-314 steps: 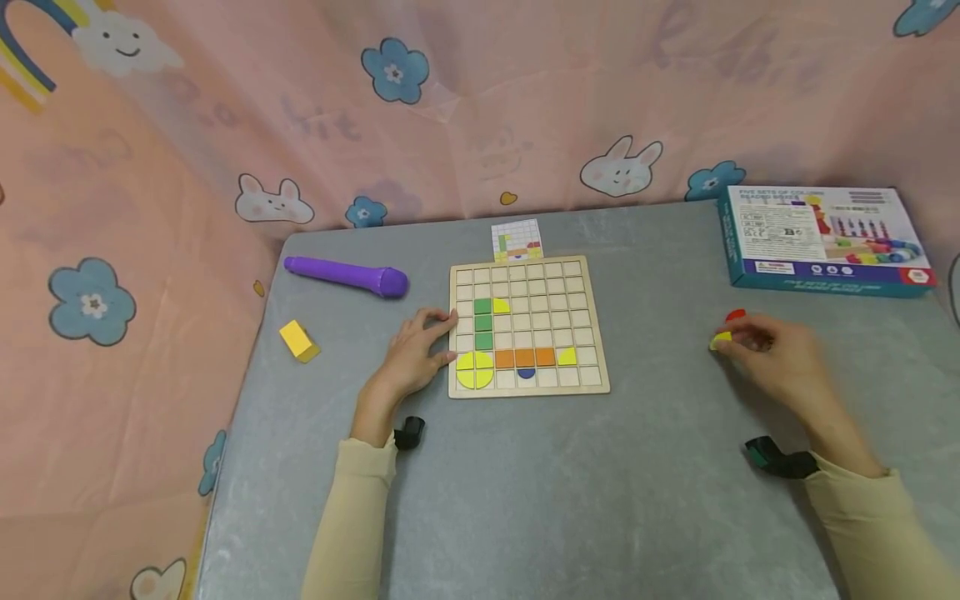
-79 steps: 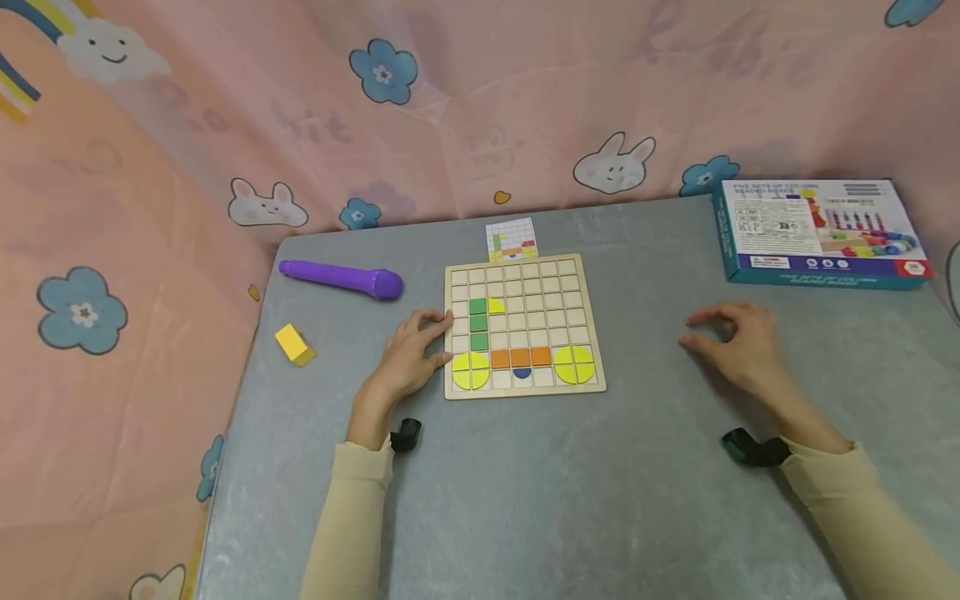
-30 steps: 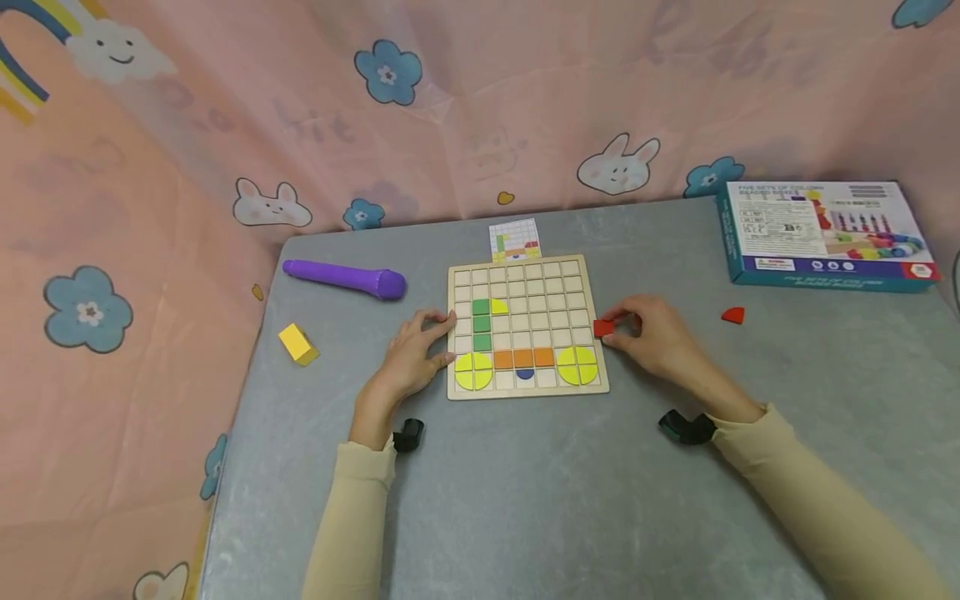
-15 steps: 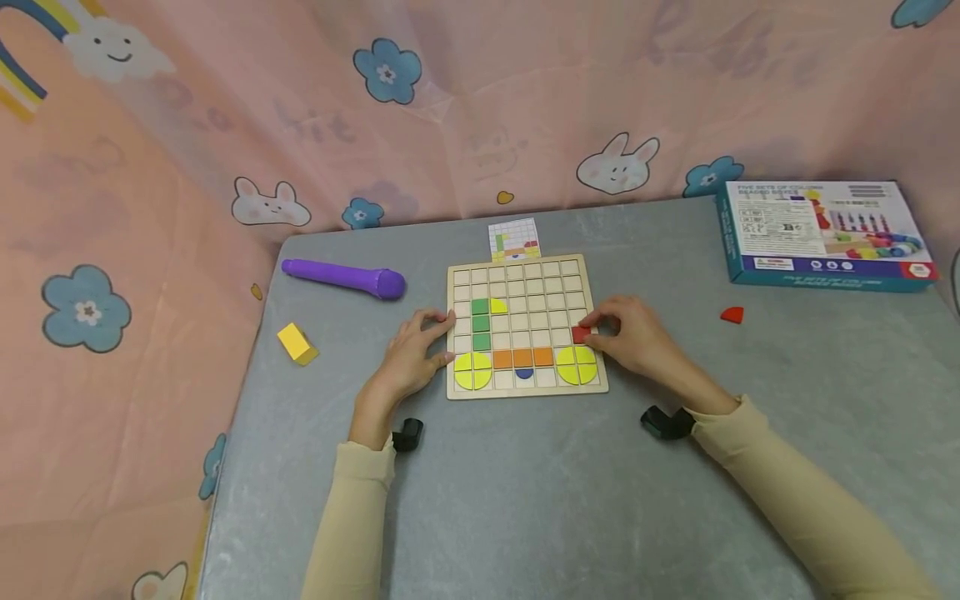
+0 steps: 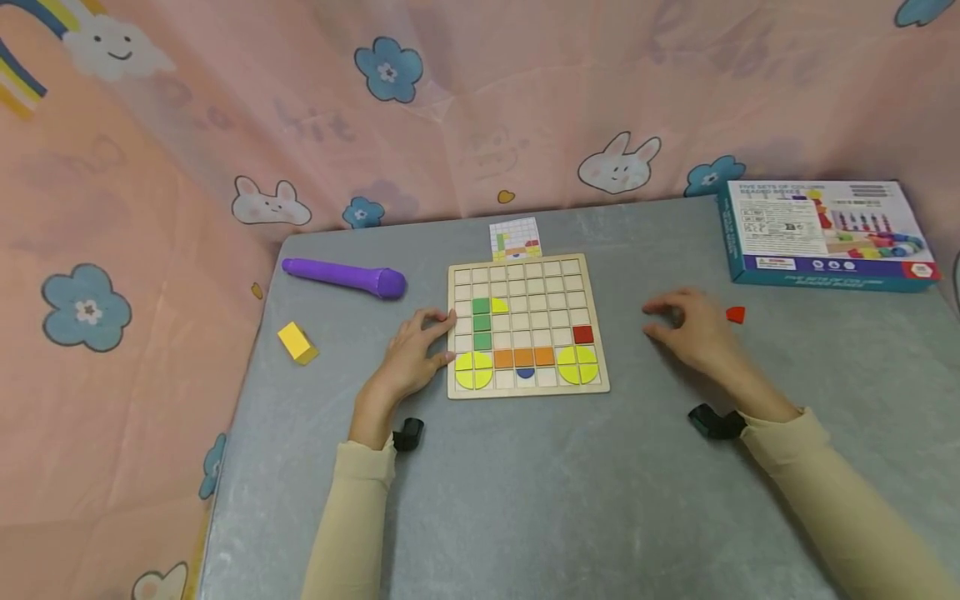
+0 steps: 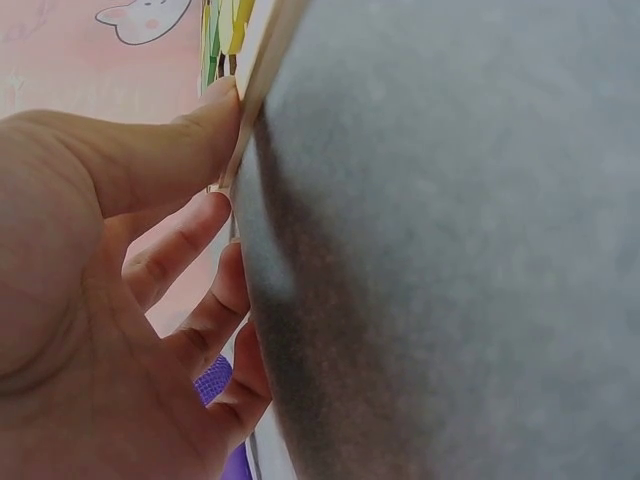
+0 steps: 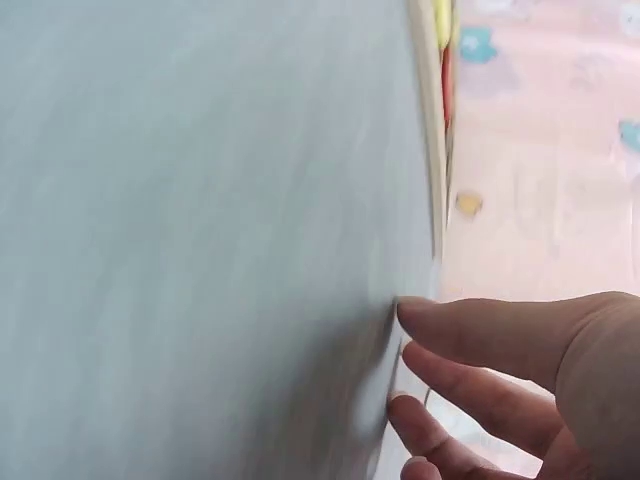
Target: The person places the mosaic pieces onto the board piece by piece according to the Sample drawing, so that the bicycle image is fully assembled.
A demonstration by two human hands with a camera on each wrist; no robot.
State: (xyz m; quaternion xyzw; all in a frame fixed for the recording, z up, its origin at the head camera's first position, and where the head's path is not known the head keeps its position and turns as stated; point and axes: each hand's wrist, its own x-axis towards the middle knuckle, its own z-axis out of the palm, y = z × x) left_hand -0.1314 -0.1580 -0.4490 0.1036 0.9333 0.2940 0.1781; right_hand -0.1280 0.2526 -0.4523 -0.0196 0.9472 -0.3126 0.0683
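Note:
A wooden grid board (image 5: 537,319) lies mid-table in the head view. My left hand (image 5: 411,353) rests its thumb and fingertips along the board's left edge, spread apart rather than pinching it. On the grid sit green squares (image 5: 481,323), orange squares (image 5: 523,357), yellow quarter-circle tiles (image 5: 474,370), a blue half-circle (image 5: 526,373) and a red square tile (image 5: 582,334) near the right side. My right hand (image 5: 697,332) is over the table right of the board, thumb and fingers apart, holding nothing. Just beyond it lies a red quarter-circle tile (image 5: 736,314), partly hidden by the hand.
A small pattern card (image 5: 515,238) lies behind the board. A purple toy microphone (image 5: 345,278) and a yellow block (image 5: 298,342) are at left. A boxed toy set (image 5: 828,237) stands at the back right, before a pink printed curtain (image 5: 487,108).
My right hand brought a red square tile onto the board, let it go and drew back rightward. Earlier, yellow quarter tiles filled out a circle at the lower right. My left hand stayed put.

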